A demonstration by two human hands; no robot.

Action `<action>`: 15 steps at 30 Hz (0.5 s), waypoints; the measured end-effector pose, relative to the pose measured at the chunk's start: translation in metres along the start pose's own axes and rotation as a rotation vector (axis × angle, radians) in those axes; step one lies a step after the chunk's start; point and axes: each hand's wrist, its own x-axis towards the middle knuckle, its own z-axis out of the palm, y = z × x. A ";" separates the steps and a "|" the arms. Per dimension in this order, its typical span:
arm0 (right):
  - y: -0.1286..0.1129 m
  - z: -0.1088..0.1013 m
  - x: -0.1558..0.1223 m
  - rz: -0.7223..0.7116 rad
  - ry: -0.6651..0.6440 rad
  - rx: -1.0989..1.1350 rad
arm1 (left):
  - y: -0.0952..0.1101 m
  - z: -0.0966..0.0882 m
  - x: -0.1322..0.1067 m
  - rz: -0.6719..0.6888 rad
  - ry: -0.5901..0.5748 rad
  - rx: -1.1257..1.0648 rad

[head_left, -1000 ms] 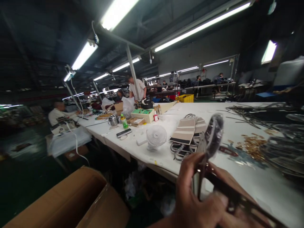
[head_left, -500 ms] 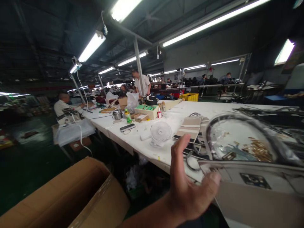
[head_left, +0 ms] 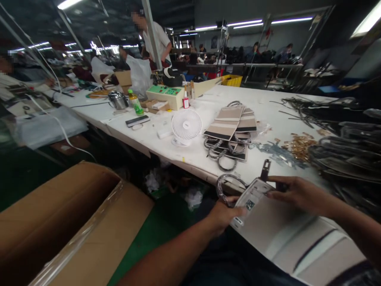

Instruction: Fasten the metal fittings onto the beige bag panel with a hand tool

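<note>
My left hand [head_left: 222,217] is closed on the edge of a beige bag panel [head_left: 276,226], its thumb lying on the face beside a small dark patch. A round handle [head_left: 220,186] wrapped in clear plastic sticks out from that edge. Along the same edge, my right hand [head_left: 293,194] pinches the panel beside a dark tab with a metal end [head_left: 265,171]. The panel is tilted over my lap at the table's front edge, its lower part reaching to the bottom right. Beyond lies a pile of similar striped bag pieces [head_left: 228,121] with wrapped ring handles.
On the white table [head_left: 160,157] stand a small white fan [head_left: 187,125], a green-labelled bottle [head_left: 136,103] and a green-topped machine [head_left: 166,93]. Gold metal pieces [head_left: 300,146] and dark straps [head_left: 306,113] lie right. A cardboard box [head_left: 131,222] stands left. A co-worker [head_left: 154,37] stands behind.
My view has tipped downward. The hand that was raised with spread fingers now grips the bag panel's edge, and my right hand has come into view on the panel.
</note>
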 end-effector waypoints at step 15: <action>0.052 -0.007 0.055 -0.089 0.183 -0.429 | -0.029 0.026 0.048 -0.029 0.203 -0.049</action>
